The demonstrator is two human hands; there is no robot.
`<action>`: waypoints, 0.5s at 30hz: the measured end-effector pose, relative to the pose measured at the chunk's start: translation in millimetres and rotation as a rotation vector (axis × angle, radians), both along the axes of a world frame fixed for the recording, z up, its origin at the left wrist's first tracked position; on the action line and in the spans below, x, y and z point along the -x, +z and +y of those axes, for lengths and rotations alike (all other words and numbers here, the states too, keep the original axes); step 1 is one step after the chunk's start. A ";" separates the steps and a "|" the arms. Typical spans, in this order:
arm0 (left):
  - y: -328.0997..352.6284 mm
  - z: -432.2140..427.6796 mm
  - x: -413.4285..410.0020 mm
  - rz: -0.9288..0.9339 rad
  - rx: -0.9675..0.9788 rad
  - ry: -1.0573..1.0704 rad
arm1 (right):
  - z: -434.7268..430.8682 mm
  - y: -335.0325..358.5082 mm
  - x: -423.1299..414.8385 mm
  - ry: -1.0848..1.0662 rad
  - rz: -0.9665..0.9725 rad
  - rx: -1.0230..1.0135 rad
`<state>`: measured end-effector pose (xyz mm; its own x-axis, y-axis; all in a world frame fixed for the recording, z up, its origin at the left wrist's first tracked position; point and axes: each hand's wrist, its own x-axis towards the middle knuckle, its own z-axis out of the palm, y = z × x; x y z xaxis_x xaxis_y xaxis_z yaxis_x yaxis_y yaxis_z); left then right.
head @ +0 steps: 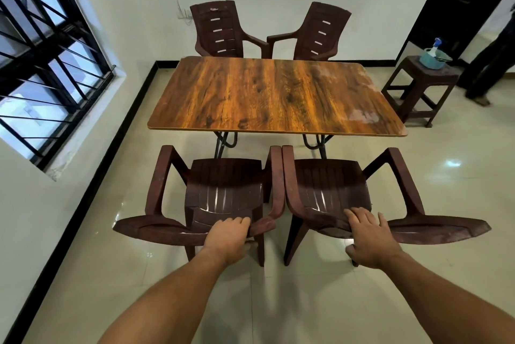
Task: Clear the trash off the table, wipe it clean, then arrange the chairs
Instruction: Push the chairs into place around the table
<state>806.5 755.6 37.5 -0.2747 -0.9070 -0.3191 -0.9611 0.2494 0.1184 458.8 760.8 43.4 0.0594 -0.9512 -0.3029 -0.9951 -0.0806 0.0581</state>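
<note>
A wooden table (273, 93) stands in the middle of the room with a bare top. Two dark brown plastic chairs face it from the near side, armrests almost touching. My left hand (227, 237) grips the top of the backrest of the near left chair (223, 187). My right hand (372, 240) grips the backrest top of the near right chair (331, 185), fingers over the edge and thumb behind. Across the table stand the far left chair (220, 28) and the far right chair (320, 34), against the wall.
A brown stool (418, 87) at the table's right end carries a blue tub with a spray bottle (432, 55). A person's leg (490, 65) stands in the doorway at far right. A barred window (41, 51) fills the left wall. Tiled floor surrounds the table.
</note>
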 end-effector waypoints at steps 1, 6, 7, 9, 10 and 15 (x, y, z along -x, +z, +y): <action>-0.5 1.3 -1.7 0.002 -0.005 -0.018 | -0.7 2.2 -1.4 0.006 0.005 -0.005; 1.9 9.0 -36.2 0.091 0.082 -0.035 | -5.1 13.8 -61.0 0.030 -0.138 0.123; 3.3 7.6 -52.0 0.098 0.106 -0.029 | -7.3 15.2 -87.8 0.052 -0.188 0.139; 5.1 5.3 -80.6 0.090 0.138 -0.019 | -9.2 17.4 -142.3 0.103 -0.286 0.160; 5.9 4.5 -103.2 0.078 0.155 -0.003 | -11.3 18.0 -178.1 0.135 -0.325 0.176; 3.8 10.4 -192.3 0.023 0.192 0.112 | -6.9 8.3 -320.7 0.274 -0.443 0.137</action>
